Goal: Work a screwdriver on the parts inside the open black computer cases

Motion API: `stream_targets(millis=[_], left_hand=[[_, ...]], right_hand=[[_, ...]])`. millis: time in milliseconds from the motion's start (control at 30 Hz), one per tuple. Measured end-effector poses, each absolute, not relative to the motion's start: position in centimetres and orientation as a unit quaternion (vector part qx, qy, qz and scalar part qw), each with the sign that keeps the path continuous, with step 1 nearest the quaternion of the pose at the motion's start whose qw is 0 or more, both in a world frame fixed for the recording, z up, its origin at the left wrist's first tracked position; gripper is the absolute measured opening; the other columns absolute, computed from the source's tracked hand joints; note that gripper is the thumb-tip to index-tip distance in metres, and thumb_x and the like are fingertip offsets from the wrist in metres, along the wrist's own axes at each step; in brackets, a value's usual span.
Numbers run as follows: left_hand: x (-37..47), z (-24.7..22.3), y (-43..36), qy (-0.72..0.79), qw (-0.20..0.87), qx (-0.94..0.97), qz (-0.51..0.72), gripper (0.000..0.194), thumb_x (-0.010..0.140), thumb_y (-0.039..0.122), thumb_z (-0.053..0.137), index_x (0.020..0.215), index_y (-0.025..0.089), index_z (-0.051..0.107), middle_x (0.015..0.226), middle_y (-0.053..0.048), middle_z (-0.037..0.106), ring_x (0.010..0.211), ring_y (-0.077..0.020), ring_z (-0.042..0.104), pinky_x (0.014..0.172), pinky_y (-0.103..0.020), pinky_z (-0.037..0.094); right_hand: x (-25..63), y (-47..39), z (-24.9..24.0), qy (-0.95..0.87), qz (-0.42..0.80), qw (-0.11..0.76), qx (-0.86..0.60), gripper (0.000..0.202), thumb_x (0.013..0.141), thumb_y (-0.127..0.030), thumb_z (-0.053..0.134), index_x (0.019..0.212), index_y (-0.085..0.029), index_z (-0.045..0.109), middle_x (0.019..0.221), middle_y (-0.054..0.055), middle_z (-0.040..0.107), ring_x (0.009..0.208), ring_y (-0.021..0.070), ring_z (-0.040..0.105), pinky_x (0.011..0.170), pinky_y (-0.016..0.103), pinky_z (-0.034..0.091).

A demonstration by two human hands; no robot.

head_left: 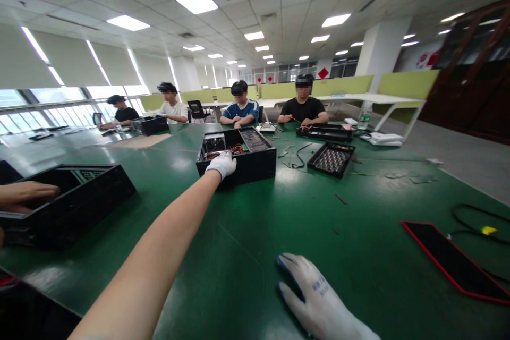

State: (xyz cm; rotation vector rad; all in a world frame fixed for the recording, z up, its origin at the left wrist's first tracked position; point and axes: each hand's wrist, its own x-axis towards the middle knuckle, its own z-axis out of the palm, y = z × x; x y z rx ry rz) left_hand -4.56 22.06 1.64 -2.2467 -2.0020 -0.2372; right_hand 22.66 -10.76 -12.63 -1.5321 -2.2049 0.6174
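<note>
My left hand (223,164), in a white glove, reaches far across the green table. Its fingers curl over the near wall of a black computer case (255,162) that lies open side up. A fan, a metal drive cage and orange-red wires show inside the case; my fingertips are partly hidden behind its rim. Close to me, my right hand (308,289), in a white glove with blue fingertips and blue print, hovers over or rests on the table, thumb and fingers apart, with nothing in it.
At left, a co-worker's hand (30,194) is inside another black case (91,196). A black tray of round parts (330,159) and cables (297,156) lie right of my case. A red-edged black panel (454,260) is at right. Several people sit across the table (247,234).
</note>
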Motion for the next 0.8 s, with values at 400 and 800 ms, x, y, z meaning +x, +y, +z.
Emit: stream_targets(millis=[400, 800], left_hand=[[-4.8, 3.5, 9.2, -0.576, 0.118, -0.809, -0.020, 0.042, 0.111, 0.044, 0.045, 0.121, 0.012, 0.071, 0.118, -0.017, 0.076, 0.113, -0.0305, 0.072, 0.100, -0.045, 0.055], [-6.6, 3.5, -9.9, -0.472, 0.129, -0.870, -0.067, 0.044, 0.111, 0.046, 0.039, 0.121, 0.016, 0.069, 0.098, -0.012, 0.076, 0.088, -0.0310, 0.075, 0.075, -0.042, 0.059]], right_hand=[[23.1, -10.2, -13.6, -0.790, 0.130, 0.261, -0.540, 0.058, 0.105, -0.052, 0.049, 0.147, -0.015, 0.063, 0.147, 0.020, 0.066, 0.138, 0.0368, 0.062, 0.116, 0.059, 0.051], [25.5, -11.0, -3.6, -0.785, -0.201, 0.333, -0.483, 0.056, 0.102, -0.049, 0.057, 0.146, -0.014, 0.057, 0.146, 0.024, 0.060, 0.137, 0.0433, 0.055, 0.112, 0.064, 0.045]])
